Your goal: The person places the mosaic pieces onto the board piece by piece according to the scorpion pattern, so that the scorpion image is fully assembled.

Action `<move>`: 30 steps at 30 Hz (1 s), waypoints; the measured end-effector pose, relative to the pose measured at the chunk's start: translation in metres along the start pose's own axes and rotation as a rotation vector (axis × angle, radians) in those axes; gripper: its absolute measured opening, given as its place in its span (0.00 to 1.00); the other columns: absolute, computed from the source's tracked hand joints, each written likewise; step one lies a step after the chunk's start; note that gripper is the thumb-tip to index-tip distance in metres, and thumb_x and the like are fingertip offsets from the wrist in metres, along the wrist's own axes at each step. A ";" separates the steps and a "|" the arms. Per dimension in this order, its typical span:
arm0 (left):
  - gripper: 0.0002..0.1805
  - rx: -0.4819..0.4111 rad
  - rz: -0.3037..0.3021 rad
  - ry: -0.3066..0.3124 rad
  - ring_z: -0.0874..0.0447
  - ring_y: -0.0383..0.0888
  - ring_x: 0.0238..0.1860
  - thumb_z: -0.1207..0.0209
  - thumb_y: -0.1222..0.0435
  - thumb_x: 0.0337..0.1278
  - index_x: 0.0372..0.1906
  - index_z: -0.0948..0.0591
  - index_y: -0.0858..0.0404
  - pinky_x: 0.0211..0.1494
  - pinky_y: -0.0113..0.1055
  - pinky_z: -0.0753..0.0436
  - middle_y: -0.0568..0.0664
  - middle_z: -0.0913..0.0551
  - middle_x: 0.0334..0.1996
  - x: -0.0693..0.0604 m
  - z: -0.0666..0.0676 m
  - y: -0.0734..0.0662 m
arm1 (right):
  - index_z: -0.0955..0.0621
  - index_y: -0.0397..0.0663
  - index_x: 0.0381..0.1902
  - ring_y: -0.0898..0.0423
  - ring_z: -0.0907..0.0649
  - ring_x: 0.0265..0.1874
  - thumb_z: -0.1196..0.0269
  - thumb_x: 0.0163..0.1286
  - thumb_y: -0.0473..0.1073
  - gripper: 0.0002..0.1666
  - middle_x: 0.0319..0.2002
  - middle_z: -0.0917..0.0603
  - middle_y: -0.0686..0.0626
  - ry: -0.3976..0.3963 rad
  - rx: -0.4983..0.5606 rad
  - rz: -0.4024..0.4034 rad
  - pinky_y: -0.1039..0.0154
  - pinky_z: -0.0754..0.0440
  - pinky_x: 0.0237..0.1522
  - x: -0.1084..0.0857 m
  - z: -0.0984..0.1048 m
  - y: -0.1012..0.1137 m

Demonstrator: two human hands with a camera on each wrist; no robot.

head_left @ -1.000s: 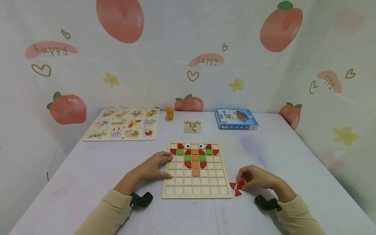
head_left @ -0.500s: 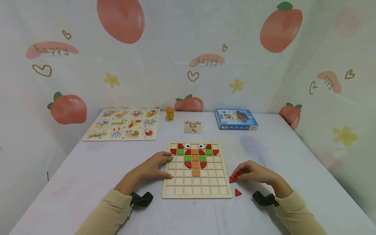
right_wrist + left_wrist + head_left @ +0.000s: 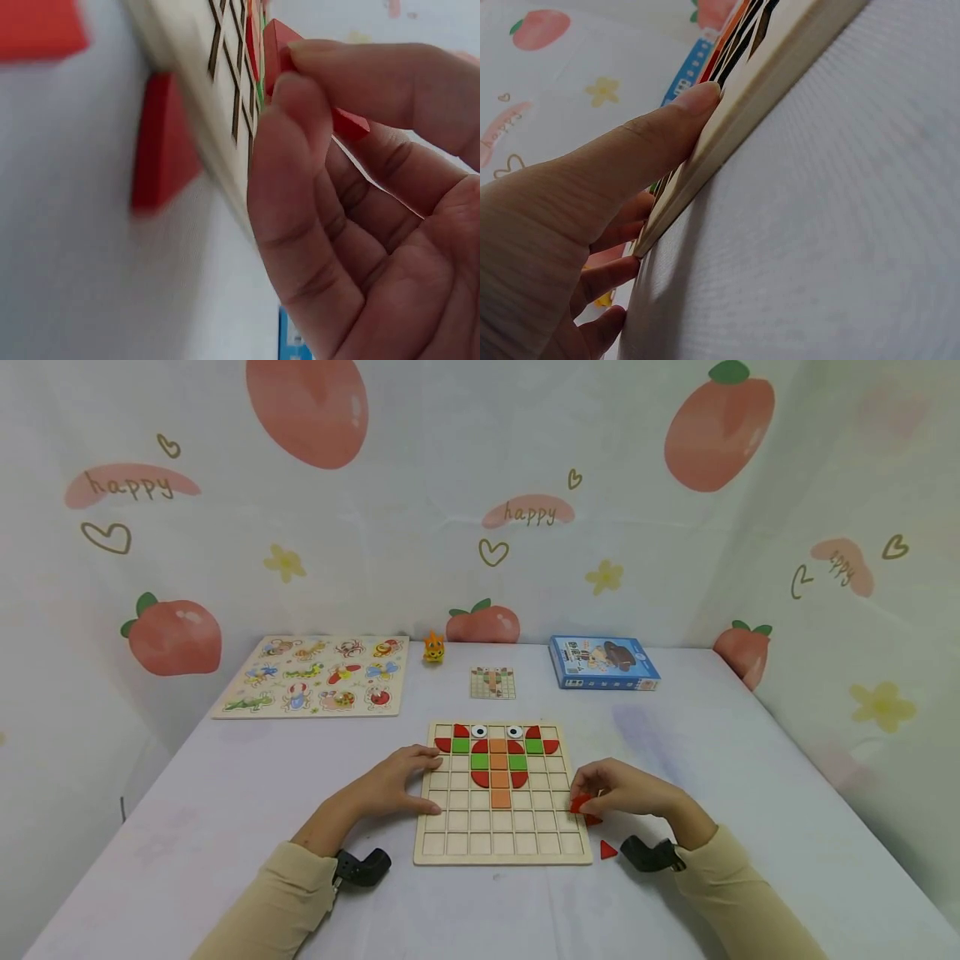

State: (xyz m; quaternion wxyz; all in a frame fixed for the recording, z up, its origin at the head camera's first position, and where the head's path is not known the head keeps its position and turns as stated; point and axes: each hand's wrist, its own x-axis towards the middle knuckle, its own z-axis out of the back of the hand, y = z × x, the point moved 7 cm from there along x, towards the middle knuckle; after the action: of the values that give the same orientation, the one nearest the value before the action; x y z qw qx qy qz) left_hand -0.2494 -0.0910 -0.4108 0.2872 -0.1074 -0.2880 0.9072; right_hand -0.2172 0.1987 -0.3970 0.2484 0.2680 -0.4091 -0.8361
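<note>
My left hand [image 3: 393, 785] rests at the left edge of a wooden grid board [image 3: 457, 845]. In the left wrist view the thumb [image 3: 697, 101] lies on the board's rim, with the fingers spread along its side. Between thumb and index finger, my right hand [image 3: 633, 789] pinches a red triangular block [image 3: 276, 56] at the board's right edge. Just beyond that edge lie two loose red triangles, one [image 3: 594, 820] under the hand and another [image 3: 608, 850] nearer the front. Red, green and orange pieces [image 3: 498, 779] and two eye discs [image 3: 478, 732] fill some of the upper squares.
Behind the board stands a small pattern card [image 3: 492, 683]. A wooden insect puzzle [image 3: 315, 677] lies at the back left, with an orange-yellow figurine [image 3: 433, 648] beside it. At the back right is a blue box [image 3: 603, 663].
My right hand picks up a red block from beside the board and carries it left and away from me, to the right rim. One loose triangle has shifted slightly. My left hand stays put.
</note>
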 end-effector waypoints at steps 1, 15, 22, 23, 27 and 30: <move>0.43 -0.002 0.002 0.002 0.41 0.55 0.69 0.31 0.46 0.40 0.62 0.28 0.64 0.69 0.53 0.37 0.54 0.33 0.66 0.000 0.000 0.000 | 0.20 0.42 0.37 0.58 0.21 0.29 0.37 0.61 0.38 0.07 0.31 0.17 0.48 0.000 -0.009 0.008 0.68 0.21 0.33 0.003 -0.001 0.003; 0.43 -0.001 -0.018 -0.005 0.40 0.55 0.68 0.31 0.47 0.40 0.62 0.28 0.65 0.69 0.53 0.37 0.54 0.33 0.65 0.000 0.000 -0.001 | 0.17 0.41 0.39 0.59 0.20 0.29 0.38 0.62 0.37 0.08 0.35 0.16 0.49 0.049 -0.056 0.051 0.70 0.19 0.34 0.034 -0.017 0.036; 0.43 0.003 -0.007 0.003 0.40 0.55 0.69 0.31 0.46 0.39 0.62 0.28 0.64 0.69 0.52 0.37 0.54 0.33 0.66 0.000 0.000 0.001 | 0.19 0.44 0.37 0.60 0.23 0.29 0.33 0.57 0.37 0.09 0.30 0.19 0.52 0.045 -0.078 0.064 0.70 0.21 0.34 0.050 -0.026 0.045; 0.44 0.006 -0.008 0.002 0.40 0.55 0.69 0.31 0.46 0.39 0.62 0.28 0.64 0.69 0.52 0.37 0.54 0.33 0.66 0.000 0.000 0.001 | 0.19 0.45 0.36 0.60 0.23 0.28 0.32 0.57 0.38 0.09 0.29 0.20 0.53 0.048 -0.078 0.060 0.70 0.21 0.33 0.053 -0.028 0.046; 0.43 0.006 -0.010 0.001 0.41 0.55 0.69 0.31 0.46 0.39 0.62 0.28 0.64 0.70 0.52 0.38 0.54 0.33 0.66 0.000 0.001 0.001 | 0.18 0.44 0.34 0.61 0.23 0.28 0.33 0.57 0.37 0.06 0.29 0.19 0.53 0.086 -0.099 0.070 0.70 0.21 0.33 0.060 -0.036 0.052; 0.43 0.001 -0.008 0.004 0.41 0.55 0.69 0.31 0.46 0.39 0.62 0.28 0.64 0.70 0.53 0.38 0.54 0.33 0.66 0.000 0.000 0.000 | 0.17 0.43 0.34 0.63 0.23 0.29 0.34 0.59 0.37 0.05 0.30 0.17 0.53 0.103 -0.130 0.075 0.72 0.21 0.35 0.064 -0.041 0.056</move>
State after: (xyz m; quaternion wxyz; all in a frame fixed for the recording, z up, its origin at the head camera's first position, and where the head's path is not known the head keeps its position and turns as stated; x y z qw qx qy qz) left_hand -0.2494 -0.0915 -0.4108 0.2912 -0.1079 -0.2874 0.9061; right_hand -0.2263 0.1046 -0.3885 0.3170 0.2785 -0.3506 -0.8361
